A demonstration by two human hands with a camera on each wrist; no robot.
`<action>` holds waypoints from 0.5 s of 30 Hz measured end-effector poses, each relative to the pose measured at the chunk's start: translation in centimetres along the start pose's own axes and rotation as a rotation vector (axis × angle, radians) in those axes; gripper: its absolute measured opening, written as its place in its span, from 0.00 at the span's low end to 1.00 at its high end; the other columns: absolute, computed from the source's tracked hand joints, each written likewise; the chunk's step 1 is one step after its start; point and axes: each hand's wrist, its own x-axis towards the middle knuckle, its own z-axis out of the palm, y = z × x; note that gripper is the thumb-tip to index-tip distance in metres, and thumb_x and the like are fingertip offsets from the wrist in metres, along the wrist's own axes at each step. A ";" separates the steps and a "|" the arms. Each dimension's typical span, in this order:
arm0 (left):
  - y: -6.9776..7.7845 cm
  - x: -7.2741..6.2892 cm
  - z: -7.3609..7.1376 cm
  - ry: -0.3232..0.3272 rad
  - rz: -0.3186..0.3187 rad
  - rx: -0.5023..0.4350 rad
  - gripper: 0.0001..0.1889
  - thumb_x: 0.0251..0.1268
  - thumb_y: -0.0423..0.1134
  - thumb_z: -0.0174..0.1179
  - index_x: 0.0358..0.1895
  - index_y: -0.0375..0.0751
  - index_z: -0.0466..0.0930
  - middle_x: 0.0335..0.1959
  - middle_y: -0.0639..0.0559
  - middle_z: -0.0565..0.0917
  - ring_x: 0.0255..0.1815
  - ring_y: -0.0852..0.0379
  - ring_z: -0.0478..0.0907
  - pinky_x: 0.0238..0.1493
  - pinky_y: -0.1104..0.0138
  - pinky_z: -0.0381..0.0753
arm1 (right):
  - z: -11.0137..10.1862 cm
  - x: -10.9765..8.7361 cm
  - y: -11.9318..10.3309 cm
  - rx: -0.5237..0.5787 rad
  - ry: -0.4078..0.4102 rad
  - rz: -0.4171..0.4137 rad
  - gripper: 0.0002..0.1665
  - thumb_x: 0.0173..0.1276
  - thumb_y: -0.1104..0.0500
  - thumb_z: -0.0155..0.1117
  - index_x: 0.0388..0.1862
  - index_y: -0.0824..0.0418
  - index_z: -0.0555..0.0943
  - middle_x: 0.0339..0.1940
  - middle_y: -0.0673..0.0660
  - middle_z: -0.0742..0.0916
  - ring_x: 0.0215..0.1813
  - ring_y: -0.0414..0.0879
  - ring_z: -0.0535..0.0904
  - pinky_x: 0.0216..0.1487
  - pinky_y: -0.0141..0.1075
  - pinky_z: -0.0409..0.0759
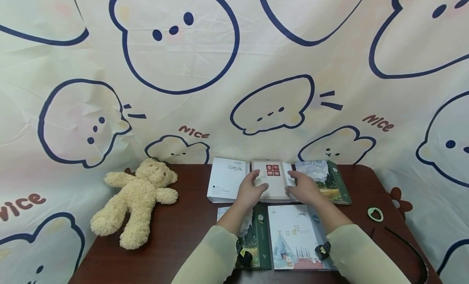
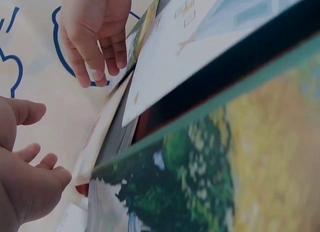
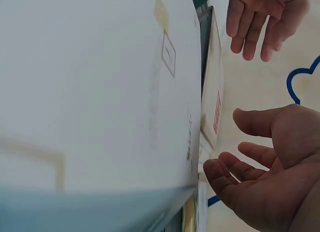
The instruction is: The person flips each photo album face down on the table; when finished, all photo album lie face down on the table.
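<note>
In the head view my left hand hovers at the left edge of a cream album with a red four-character print. My right hand is at that album's right edge, palm turned inward. Both wrist views show the fingers loosely bent and apart from the covers, with nothing between them. A white album lies just left of the cream one, and a green landscape-painting album lies to its right. Nearer me, under my forearms, are another landscape album and a white album with a tent drawing.
A cream teddy bear lies on the left of the dark brown table. At the right are a small pale-green ring-shaped item and a black cable. A cartoon-printed cloth hangs behind the table.
</note>
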 end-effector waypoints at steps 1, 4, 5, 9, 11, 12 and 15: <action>0.0 0.1 -0.1 0.009 -0.003 0.003 0.35 0.68 0.40 0.65 0.77 0.45 0.67 0.78 0.46 0.69 0.80 0.43 0.62 0.77 0.50 0.63 | 0.1 0.0 -0.1 0.001 0.000 -0.007 0.40 0.71 0.57 0.67 0.79 0.65 0.66 0.73 0.70 0.75 0.70 0.68 0.74 0.66 0.61 0.75; -0.2 0.2 -0.3 0.025 -0.014 0.016 0.35 0.68 0.40 0.66 0.77 0.42 0.67 0.78 0.43 0.68 0.80 0.42 0.62 0.77 0.50 0.63 | 0.6 0.3 -0.2 0.003 -0.003 -0.019 0.40 0.70 0.56 0.68 0.78 0.64 0.68 0.73 0.69 0.76 0.70 0.67 0.74 0.65 0.60 0.76; -0.3 0.3 -0.4 0.024 -0.022 0.017 0.35 0.68 0.40 0.66 0.77 0.42 0.66 0.78 0.42 0.68 0.80 0.42 0.62 0.77 0.50 0.63 | 0.8 0.3 -0.3 0.001 -0.006 -0.024 0.40 0.70 0.55 0.68 0.78 0.64 0.68 0.73 0.69 0.76 0.70 0.68 0.74 0.65 0.61 0.75; -0.5 0.2 -0.5 0.010 -0.053 0.004 0.36 0.68 0.39 0.66 0.78 0.41 0.65 0.78 0.38 0.66 0.80 0.40 0.61 0.77 0.48 0.62 | 1.4 0.4 -0.4 -0.006 -0.006 -0.052 0.40 0.69 0.55 0.69 0.77 0.65 0.69 0.72 0.69 0.76 0.71 0.69 0.72 0.68 0.62 0.72; -0.6 0.2 -0.5 0.002 -0.068 -0.005 0.37 0.69 0.39 0.66 0.79 0.41 0.63 0.79 0.37 0.65 0.80 0.39 0.60 0.77 0.48 0.61 | 1.7 0.4 -0.4 -0.007 -0.008 -0.063 0.40 0.69 0.55 0.69 0.77 0.66 0.69 0.72 0.70 0.77 0.72 0.69 0.72 0.69 0.62 0.71; -0.7 0.2 -0.5 0.001 -0.074 -0.007 0.38 0.69 0.39 0.66 0.79 0.40 0.62 0.79 0.36 0.64 0.80 0.39 0.60 0.77 0.47 0.61 | 1.8 0.5 -0.4 -0.008 -0.008 -0.066 0.40 0.69 0.55 0.69 0.77 0.66 0.69 0.72 0.70 0.77 0.71 0.69 0.72 0.69 0.61 0.71; -1.0 0.3 -0.6 0.003 -0.094 -0.019 0.39 0.69 0.39 0.66 0.80 0.39 0.60 0.79 0.34 0.64 0.80 0.38 0.60 0.76 0.47 0.62 | 2.1 0.6 -0.4 -0.008 -0.009 -0.070 0.40 0.70 0.55 0.69 0.76 0.67 0.70 0.71 0.70 0.77 0.71 0.68 0.72 0.69 0.61 0.71</action>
